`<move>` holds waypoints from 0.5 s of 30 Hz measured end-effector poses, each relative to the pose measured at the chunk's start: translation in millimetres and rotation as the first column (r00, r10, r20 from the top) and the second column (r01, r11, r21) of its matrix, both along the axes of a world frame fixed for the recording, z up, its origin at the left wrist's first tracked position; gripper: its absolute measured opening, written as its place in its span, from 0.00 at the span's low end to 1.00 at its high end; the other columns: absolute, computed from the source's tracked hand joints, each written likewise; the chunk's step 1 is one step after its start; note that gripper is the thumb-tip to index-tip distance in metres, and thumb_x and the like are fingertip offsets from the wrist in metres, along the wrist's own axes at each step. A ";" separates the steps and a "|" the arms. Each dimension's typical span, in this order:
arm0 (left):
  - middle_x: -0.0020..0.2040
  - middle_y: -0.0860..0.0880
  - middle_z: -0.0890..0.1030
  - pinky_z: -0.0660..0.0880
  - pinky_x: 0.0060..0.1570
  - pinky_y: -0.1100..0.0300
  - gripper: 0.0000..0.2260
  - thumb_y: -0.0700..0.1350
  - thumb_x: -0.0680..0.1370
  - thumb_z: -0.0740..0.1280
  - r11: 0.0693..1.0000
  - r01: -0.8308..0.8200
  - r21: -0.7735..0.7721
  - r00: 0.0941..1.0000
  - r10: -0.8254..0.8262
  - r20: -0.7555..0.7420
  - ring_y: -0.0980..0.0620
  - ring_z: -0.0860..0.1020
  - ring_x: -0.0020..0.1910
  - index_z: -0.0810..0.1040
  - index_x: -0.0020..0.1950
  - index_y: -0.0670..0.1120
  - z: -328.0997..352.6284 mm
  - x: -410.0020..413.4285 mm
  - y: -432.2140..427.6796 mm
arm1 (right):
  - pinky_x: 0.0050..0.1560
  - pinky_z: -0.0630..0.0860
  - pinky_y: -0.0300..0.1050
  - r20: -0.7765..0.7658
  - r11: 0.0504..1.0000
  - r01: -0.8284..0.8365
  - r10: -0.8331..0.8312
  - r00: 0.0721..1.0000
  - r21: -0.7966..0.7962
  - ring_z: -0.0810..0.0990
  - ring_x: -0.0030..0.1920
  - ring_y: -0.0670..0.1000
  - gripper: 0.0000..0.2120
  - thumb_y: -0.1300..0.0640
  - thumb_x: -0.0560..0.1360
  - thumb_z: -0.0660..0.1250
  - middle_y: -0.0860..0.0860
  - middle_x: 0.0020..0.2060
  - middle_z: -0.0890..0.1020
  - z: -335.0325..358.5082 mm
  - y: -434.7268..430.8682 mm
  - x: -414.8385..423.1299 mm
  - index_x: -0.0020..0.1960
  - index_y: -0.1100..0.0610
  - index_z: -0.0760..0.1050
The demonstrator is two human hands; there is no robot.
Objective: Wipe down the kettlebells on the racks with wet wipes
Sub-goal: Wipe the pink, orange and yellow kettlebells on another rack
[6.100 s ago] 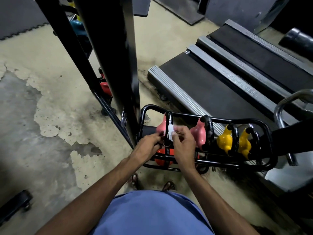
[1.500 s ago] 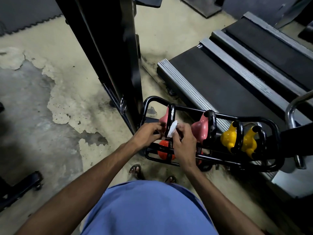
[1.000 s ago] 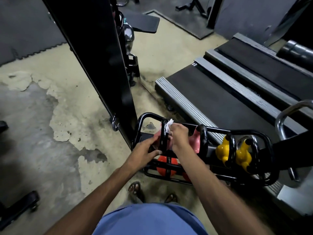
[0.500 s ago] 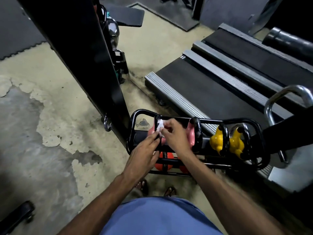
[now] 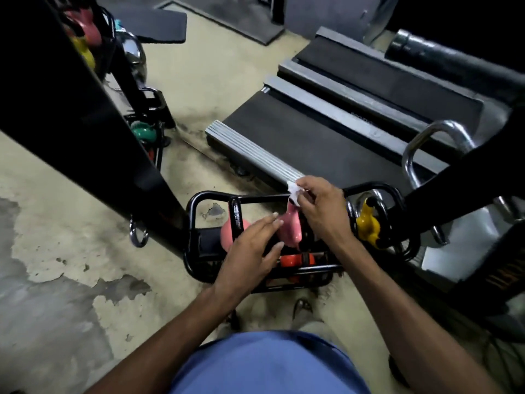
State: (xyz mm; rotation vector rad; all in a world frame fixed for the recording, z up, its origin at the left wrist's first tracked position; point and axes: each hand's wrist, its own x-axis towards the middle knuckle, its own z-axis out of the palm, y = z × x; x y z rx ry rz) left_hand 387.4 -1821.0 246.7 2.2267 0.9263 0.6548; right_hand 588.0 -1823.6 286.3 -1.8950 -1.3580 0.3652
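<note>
A: Wipe (image 5: 295, 194)?
B: Pinched in right hand (image 5: 322, 213) fingertips, just above pink kettlebell (image 5: 291, 231) top, over rack (image 5: 235, 214) far rail. Touching it or not, cannot tell.
A: Left hand (image 5: 252, 248)?
B: Unclenched, fingers straight, gripping nothing. Fingertips at same kettlebell's left side; contact unclear.
A: Neighbours?
B: Second pink kettlebell (image 5: 226, 236) left of it, partly under left hand. Yellow kettlebell (image 5: 366, 227) right of right hand. All in rack.

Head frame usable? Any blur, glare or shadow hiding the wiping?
Head view: dim, the black steel upright lost in shadow; small glare on the curved chrome handle; left hand slightly blurred; white wet wipe pinched in the right hand reads clearly.
</note>
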 end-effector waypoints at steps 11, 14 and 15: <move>0.60 0.50 0.85 0.77 0.62 0.55 0.23 0.56 0.75 0.71 0.864 -0.215 -0.455 0.976 0.200 -0.081 0.54 0.82 0.61 0.79 0.68 0.49 -23.9 76.7 -15.8 | 0.44 0.78 0.49 0.178 0.681 -0.310 0.546 0.819 -0.663 0.83 0.49 0.61 0.11 0.53 0.76 0.69 0.59 0.45 0.85 -4.1 88.4 49.3 0.47 0.60 0.84; 0.52 0.51 0.87 0.80 0.54 0.52 0.18 0.57 0.75 0.71 0.826 -0.291 -0.482 0.955 0.281 -0.095 0.54 0.84 0.54 0.82 0.62 0.52 -25.0 81.7 -23.7 | 0.43 0.77 0.49 0.378 0.588 -0.315 0.762 0.526 -0.745 0.83 0.52 0.62 0.10 0.57 0.76 0.67 0.58 0.51 0.84 5.3 92.2 26.4 0.54 0.60 0.81; 0.50 0.50 0.87 0.80 0.51 0.50 0.17 0.58 0.75 0.70 0.820 -0.310 -0.482 0.949 0.301 -0.099 0.53 0.85 0.52 0.82 0.60 0.52 -24.9 83.6 -26.4 | 0.43 0.77 0.50 0.425 0.566 -0.329 0.806 0.412 -0.756 0.83 0.53 0.62 0.11 0.59 0.76 0.65 0.57 0.52 0.83 7.4 89.6 20.5 0.56 0.59 0.80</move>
